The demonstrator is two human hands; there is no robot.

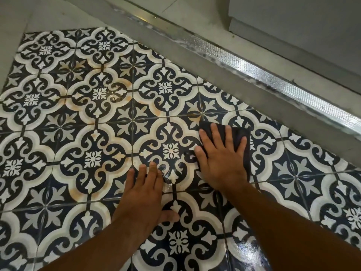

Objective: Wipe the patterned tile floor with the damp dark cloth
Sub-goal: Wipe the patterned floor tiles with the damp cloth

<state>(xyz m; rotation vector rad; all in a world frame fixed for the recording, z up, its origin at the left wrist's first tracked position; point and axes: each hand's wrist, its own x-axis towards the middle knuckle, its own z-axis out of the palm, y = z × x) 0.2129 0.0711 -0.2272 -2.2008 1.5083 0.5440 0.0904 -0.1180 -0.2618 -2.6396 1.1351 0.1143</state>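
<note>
1. the right hand [222, 155] lies flat, fingers spread, pressing the cloth [239, 135] onto the floor [78, 122]; it grips nothing, it just pins the cloth under the palm.
2. the cloth sits on the tiles near the grey sill [224, 79] that carries the metal track [254, 65], and dark edges show above the fingertips and along the right side of the hand.
3. the left hand [144, 194] is open too, fingers apart, braced on bare tile just left of the right hand, holding nothing.
4. orange-brown stains [115, 98] mark the pale bands further left and up, so those tiles likely still need wiping; a wet sheen [248, 251] shows at bottom right, and a small wet patch [168, 178] lies between the hands.
5. to wipe well, the palm should keep even pressure so the whole cloth stays flat, not bunched.
6. strokes should overlap and follow the grout lines, where grime probably collects.
7. the left hand is best kept on dry tile, since wet glaze may be slippery.
</note>
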